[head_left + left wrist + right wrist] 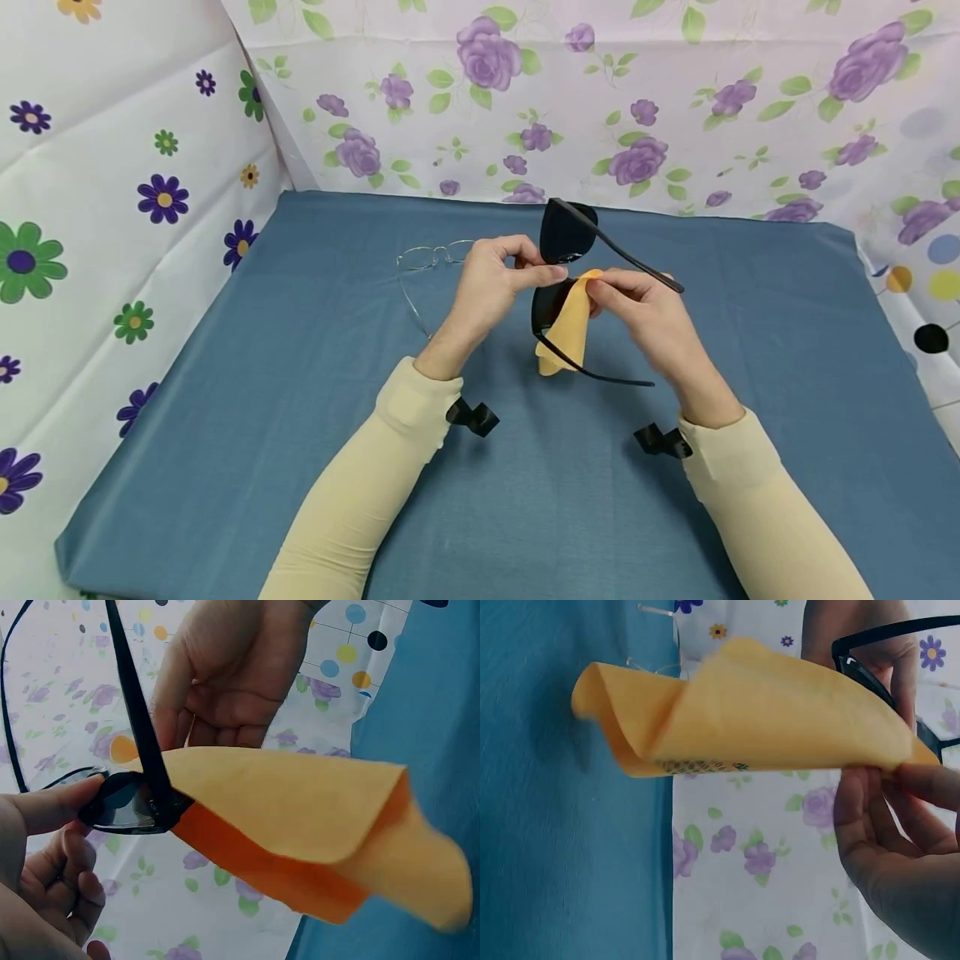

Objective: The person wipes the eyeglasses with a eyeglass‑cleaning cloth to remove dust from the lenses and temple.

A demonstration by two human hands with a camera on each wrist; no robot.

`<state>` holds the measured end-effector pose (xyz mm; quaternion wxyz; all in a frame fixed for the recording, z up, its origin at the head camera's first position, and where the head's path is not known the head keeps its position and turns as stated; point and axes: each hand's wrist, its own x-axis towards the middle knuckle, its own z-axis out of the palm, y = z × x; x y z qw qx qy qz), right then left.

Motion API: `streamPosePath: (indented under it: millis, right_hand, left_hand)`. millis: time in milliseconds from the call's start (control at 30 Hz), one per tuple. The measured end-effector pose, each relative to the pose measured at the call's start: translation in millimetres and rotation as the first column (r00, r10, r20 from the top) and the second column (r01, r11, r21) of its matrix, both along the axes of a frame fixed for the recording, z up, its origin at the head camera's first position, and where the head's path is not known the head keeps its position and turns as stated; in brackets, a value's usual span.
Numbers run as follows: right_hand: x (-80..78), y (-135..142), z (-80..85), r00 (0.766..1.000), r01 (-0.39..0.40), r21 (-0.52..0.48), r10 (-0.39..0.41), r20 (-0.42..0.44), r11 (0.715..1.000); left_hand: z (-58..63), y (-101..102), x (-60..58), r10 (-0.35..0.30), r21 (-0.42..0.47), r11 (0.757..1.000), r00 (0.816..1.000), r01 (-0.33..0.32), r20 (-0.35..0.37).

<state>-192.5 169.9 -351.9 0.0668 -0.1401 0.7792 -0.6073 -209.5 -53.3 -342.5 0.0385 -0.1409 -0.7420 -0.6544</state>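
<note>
Black sunglasses (567,233) are held up above the table, temples unfolded and pointing right and toward the viewer. My left hand (497,279) pinches them near the bridge between thumb and fingers. My right hand (643,315) pinches the top of a yellow cloth (567,327) beside the lower lens, and the rest of the cloth hangs down. In the left wrist view the cloth (285,802) spreads out next to the sunglasses (127,802), its underside orange. Dark print marks the cloth (780,712) edge in the right wrist view.
Thin wire-framed eyeglasses (431,257) lie on the blue tablecloth (315,333) behind my left hand, partly hidden by it. A flowered sheet (420,92) hangs behind the table, and another flowered sheet (82,242) is at the left.
</note>
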Motion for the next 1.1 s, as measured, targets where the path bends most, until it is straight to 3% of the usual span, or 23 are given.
streamPosePath:
  millis: [133,200,367,500,667,767,867,967,1100]
  right_hand:
    - [-0.2,-4.8,-2.9,0.999,0.015,-0.187,-0.022,-0.033,0.982]
    - [-0.4,-6.7,-3.2,1.0,0.022,-0.238,-0.023,-0.002,0.971]
    - [0.1,-8.0,-2.5,0.998,0.011,-0.128,-0.003,0.058,0.992]
    - [1.4,-7.1,-1.5,1.0,0.012,-0.038,-0.011,0.025,0.999]
    - [3.0,-6.4,-0.6,0.997,0.071,-0.031,-0.072,-0.039,0.997]
    - [3.1,-5.3,-0.8,0.987,0.136,-0.081,-0.142,-0.071,0.987]
    - [1.8,-3.6,-1.9,0.963,0.221,-0.195,-0.245,-0.11,0.956]
    - [-2.3,-2.7,-3.8,0.917,0.28,-0.341,-0.355,-0.184,0.898]
    - [-6.6,-2.6,-5.6,0.863,0.328,-0.446,-0.456,-0.218,0.833]
  left_hand:
    - [-1.7,3.5,1.0,-0.013,-0.027,1.0,1.0,0.014,0.006]
    - [-2.0,4.4,1.5,-0.002,-0.033,0.999,1.0,0.002,0.001]
    - [-2.0,2.7,2.6,0.037,-0.005,0.999,0.999,-0.037,-0.017]
    - [-0.5,1.3,2.3,0.021,-0.017,1.0,1.0,-0.021,-0.02]
    - [4.9,-2.7,2.0,-0.042,-0.129,0.991,0.999,0.038,-0.023]
    - [9.0,-5.8,2.2,-0.088,-0.196,0.977,0.996,0.085,-0.005]
    - [10.4,-8.6,2.8,-0.085,-0.239,0.967,0.996,0.089,0.027]
    - [8.6,-8.1,3.8,-0.095,-0.292,0.95,0.992,0.113,0.077]
    - [3.7,0.1,5.1,-0.194,-0.336,0.911,0.968,0.239,0.162]
